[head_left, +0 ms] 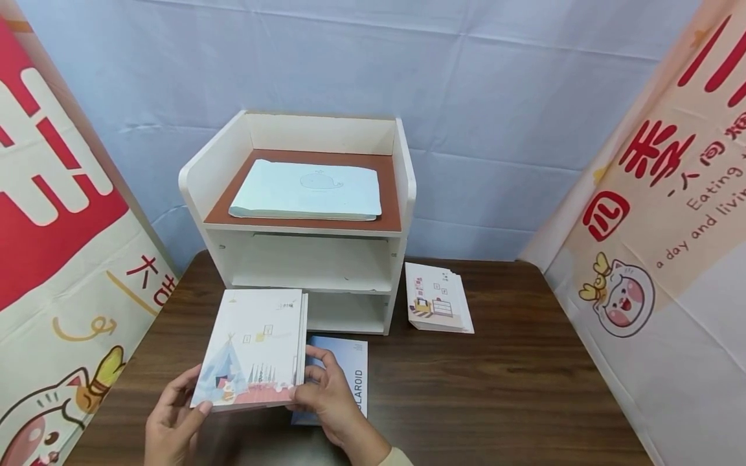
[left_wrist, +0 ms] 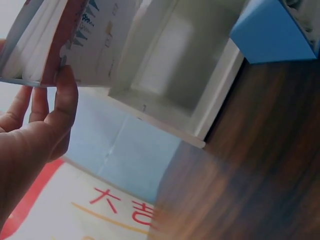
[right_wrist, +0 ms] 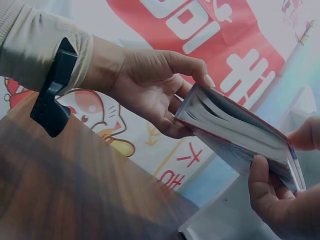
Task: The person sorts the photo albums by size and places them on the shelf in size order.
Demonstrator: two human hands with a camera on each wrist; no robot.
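Both hands hold a white notebook [head_left: 250, 349] with a blue tent drawn on its cover, raised in front of the shelf. More covers show under it along its right edge. My left hand [head_left: 175, 417] grips the near left corner, thumb on top and fingers beneath. At the right edge, my right hand [head_left: 332, 395] pinches the notebook near its lower corner. The page edges [right_wrist: 235, 130] face the camera in the right wrist view, slightly fanned. Partly hidden behind the right hand lies a blue book [head_left: 358, 362] with "LAROID" lettering visible.
A white shelf unit [head_left: 402, 194] stands at the back of the dark wooden table [head_left: 495, 388]. On its brown top lies a pad [head_left: 315, 188] with a whale drawing. A stack of white notebooks [head_left: 437, 298] sits right of the shelf. Printed cloths [head_left: 635, 213] hang at both sides.
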